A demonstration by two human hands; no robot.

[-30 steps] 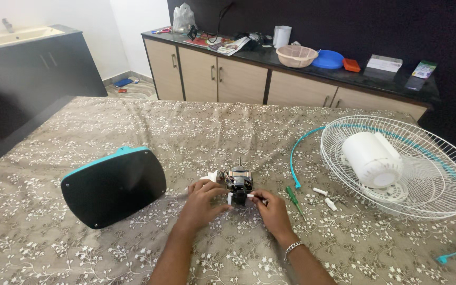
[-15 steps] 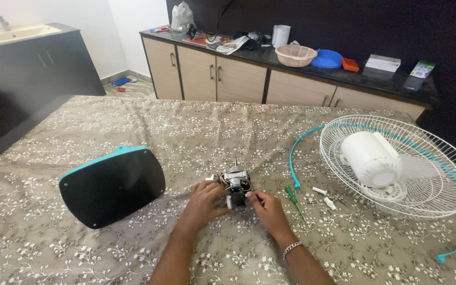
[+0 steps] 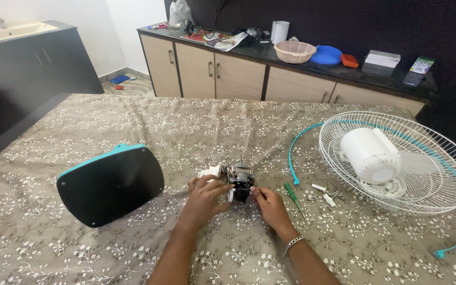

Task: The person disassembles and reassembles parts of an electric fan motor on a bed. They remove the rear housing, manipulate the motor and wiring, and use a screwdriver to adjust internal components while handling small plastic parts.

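Black fan motor (image 3: pixel 241 181) stays pinched between left hand (image 3: pixel 205 197) and right hand (image 3: pixel 272 207), seemingly unmoved.

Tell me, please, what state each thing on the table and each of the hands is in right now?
Fan motor: bare, out of its housing, held between both hands.
Left hand: closed on the motor.
Right hand: fingers on the motor.
Fan grille: detached, lying flat.
White motor cover: off, resting in the grille.
Fan base: tipped on its side.
Green screwdriver: lying unused.
Cabinet doors: closed.
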